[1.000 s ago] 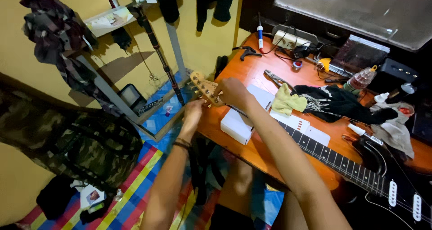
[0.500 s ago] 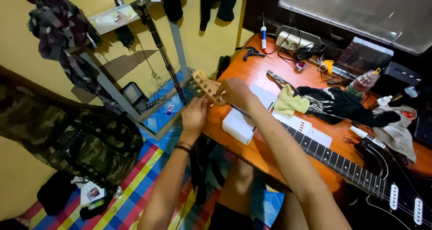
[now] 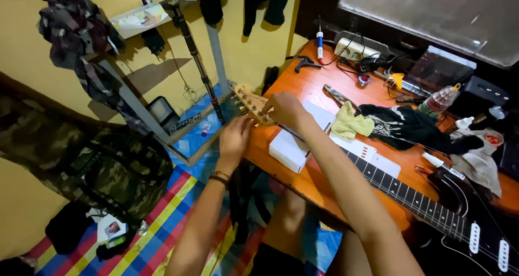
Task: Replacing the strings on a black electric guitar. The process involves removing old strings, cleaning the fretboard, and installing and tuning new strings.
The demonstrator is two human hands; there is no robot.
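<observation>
**At the desk's left end, both hands on a guitar headstock**

Past the left end of the orange desk (image 3: 319,89), the pale wooden headstock (image 3: 250,104) of an electric guitar is held out over the floor. It is gripped from above by the right hand (image 3: 282,109), whose fingers are closed around its near end where the neck begins. The left hand (image 3: 234,138) is raised from below, its fingertips pinched at the tuning pegs on the headstock's lower edge; whether a peg is actually clasped cannot be told.

The neck (image 3: 411,196) is laid diagonally along the desk's front edge, and is propped on a white box (image 3: 289,149) near the front left corner. The black guitar body (image 3: 470,238) is seen at the desk's right end.

Behind the neck, a yellow cloth (image 3: 348,123) and a black garment (image 3: 416,127) are spread across the middle of the desk. Pliers (image 3: 336,95) are placed just left of the cloth. A power strip (image 3: 352,49) is set against the back edge. A camouflage bag (image 3: 92,162) is propped on the floor to the left.
</observation>
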